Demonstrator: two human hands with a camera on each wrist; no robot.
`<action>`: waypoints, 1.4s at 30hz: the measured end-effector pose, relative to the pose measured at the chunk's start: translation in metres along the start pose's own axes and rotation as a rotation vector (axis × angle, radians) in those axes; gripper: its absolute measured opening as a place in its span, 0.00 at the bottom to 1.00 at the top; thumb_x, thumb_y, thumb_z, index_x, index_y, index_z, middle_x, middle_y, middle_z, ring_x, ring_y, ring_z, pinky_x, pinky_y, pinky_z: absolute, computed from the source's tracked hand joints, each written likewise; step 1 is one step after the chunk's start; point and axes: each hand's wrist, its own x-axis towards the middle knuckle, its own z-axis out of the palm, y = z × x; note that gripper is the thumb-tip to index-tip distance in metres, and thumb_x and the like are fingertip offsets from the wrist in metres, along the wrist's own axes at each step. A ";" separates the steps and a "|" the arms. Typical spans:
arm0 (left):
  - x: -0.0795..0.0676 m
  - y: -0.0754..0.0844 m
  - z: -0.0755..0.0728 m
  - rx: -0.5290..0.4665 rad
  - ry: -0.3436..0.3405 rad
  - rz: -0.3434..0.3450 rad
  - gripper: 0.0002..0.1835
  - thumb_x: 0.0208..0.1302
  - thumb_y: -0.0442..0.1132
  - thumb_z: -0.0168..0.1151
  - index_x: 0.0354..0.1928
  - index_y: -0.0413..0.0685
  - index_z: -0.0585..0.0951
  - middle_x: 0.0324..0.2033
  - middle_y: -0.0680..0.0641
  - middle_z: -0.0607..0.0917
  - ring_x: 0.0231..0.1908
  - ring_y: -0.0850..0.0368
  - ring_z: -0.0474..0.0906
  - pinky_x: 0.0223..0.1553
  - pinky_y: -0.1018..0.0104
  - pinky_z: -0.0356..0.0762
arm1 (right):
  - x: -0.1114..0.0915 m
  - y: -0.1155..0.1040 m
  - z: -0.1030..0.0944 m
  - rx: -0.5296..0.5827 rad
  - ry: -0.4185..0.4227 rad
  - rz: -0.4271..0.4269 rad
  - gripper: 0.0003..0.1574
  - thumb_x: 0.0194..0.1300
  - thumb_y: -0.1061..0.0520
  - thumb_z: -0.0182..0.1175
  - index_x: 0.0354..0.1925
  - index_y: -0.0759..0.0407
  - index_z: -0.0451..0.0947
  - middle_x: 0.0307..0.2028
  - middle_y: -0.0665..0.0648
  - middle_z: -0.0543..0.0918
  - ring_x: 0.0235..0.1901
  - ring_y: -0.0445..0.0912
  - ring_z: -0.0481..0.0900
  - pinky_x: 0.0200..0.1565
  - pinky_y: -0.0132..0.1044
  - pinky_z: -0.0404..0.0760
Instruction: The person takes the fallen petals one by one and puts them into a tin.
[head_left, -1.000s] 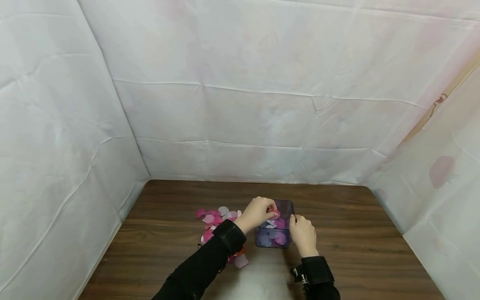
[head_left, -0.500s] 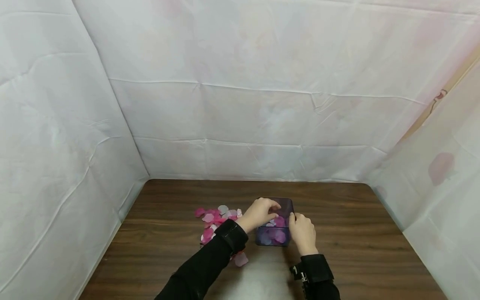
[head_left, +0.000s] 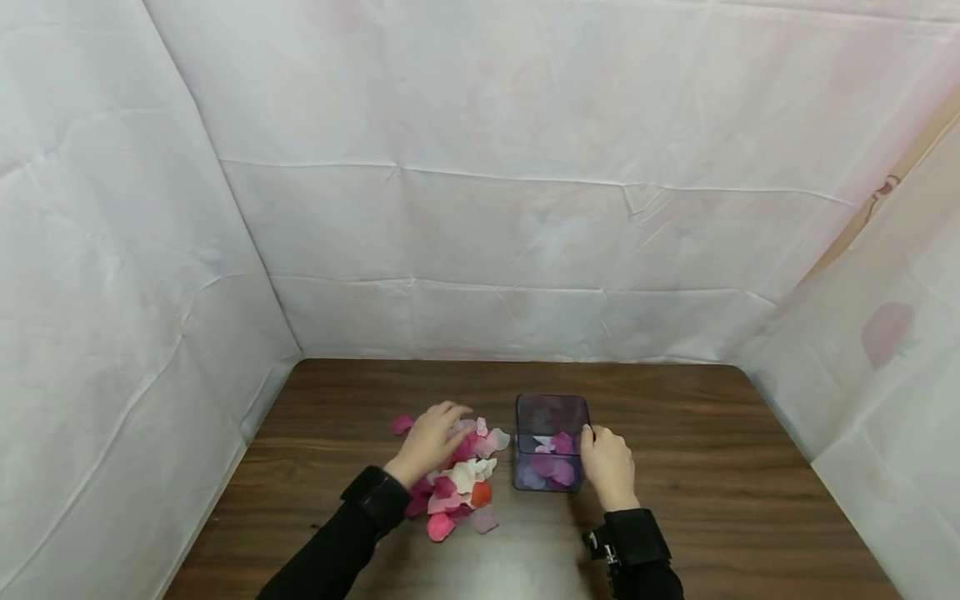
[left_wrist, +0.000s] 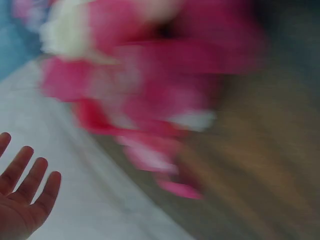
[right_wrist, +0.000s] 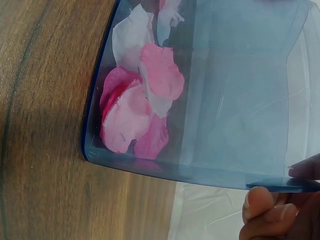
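A translucent blue-purple plastic box (head_left: 553, 413) stands on the table with several petals inside, pink and white ones (right_wrist: 131, 112) in the right wrist view. My right hand (head_left: 609, 471) grips the box's right side wall, thumb and fingers pinching its edge. To the left lies a loose heap of artificial petals (head_left: 465, 477) in pink, magenta, white and red. Over the far left part of that heap is my left hand (head_left: 427, 442), its fingers extended and holding nothing. The left wrist view shows spread fingers (left_wrist: 37, 185) apart from the blurred petals (left_wrist: 150, 95).
The brown wood-grain table (head_left: 720, 492) is bounded at the back and sides by white cloth (head_left: 480, 233). A lone magenta petal (head_left: 402, 425) lies left of my left hand. Black straps (head_left: 378, 500) circle both wrists.
My left hand let a pink petal go over the box, then moved left, back over the heap. The right hand keeps its grip on the box, which stays put.
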 end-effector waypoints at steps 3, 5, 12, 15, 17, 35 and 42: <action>-0.032 -0.018 0.003 0.011 -0.033 -0.054 0.15 0.64 0.45 0.60 0.50 0.48 0.80 0.44 0.47 0.81 0.47 0.51 0.77 0.50 0.53 0.76 | 0.000 0.000 -0.001 0.000 0.001 -0.005 0.25 0.71 0.53 0.43 0.40 0.70 0.80 0.41 0.74 0.82 0.38 0.69 0.79 0.32 0.59 0.76; -0.051 -0.024 0.005 0.015 -0.052 -0.086 0.15 0.64 0.46 0.59 0.49 0.49 0.81 0.43 0.48 0.81 0.47 0.52 0.77 0.50 0.53 0.77 | -0.001 0.000 -0.001 0.004 -0.006 -0.012 0.25 0.71 0.53 0.43 0.40 0.70 0.80 0.39 0.74 0.82 0.37 0.69 0.80 0.30 0.57 0.76; -0.084 -0.033 0.014 0.022 -0.105 -0.175 0.21 0.57 0.45 0.66 0.52 0.47 0.79 0.48 0.43 0.78 0.48 0.47 0.75 0.49 0.48 0.76 | 0.000 0.000 -0.001 0.010 -0.014 -0.016 0.25 0.71 0.53 0.43 0.37 0.70 0.80 0.37 0.73 0.83 0.34 0.67 0.80 0.28 0.54 0.76; -0.082 -0.034 0.019 0.040 -0.134 -0.171 0.21 0.56 0.42 0.68 0.52 0.45 0.79 0.46 0.43 0.79 0.46 0.47 0.76 0.47 0.49 0.77 | 0.001 0.001 -0.001 0.005 -0.007 -0.011 0.25 0.71 0.53 0.43 0.40 0.70 0.80 0.38 0.73 0.82 0.35 0.68 0.80 0.29 0.56 0.76; -0.080 -0.034 0.022 0.054 -0.142 -0.172 0.19 0.55 0.40 0.68 0.50 0.45 0.81 0.45 0.43 0.80 0.45 0.47 0.76 0.47 0.50 0.78 | 0.001 0.001 -0.001 0.002 -0.007 -0.010 0.25 0.71 0.53 0.42 0.40 0.70 0.80 0.38 0.74 0.82 0.35 0.68 0.80 0.30 0.56 0.76; -0.055 -0.026 -0.003 0.100 0.140 -0.152 0.04 0.52 0.34 0.69 0.30 0.47 0.83 0.25 0.49 0.86 0.23 0.59 0.79 0.26 0.66 0.76 | 0.000 0.001 0.003 0.010 -0.009 -0.004 0.26 0.71 0.52 0.42 0.42 0.71 0.80 0.40 0.73 0.82 0.37 0.68 0.80 0.30 0.56 0.76; -0.036 -0.012 -0.017 -0.023 0.116 -0.167 0.07 0.56 0.36 0.67 0.38 0.48 0.85 0.29 0.52 0.87 0.25 0.66 0.77 0.28 0.71 0.75 | 0.000 -0.001 0.000 -0.001 -0.029 -0.005 0.25 0.71 0.53 0.42 0.42 0.71 0.79 0.40 0.74 0.82 0.38 0.69 0.79 0.30 0.57 0.76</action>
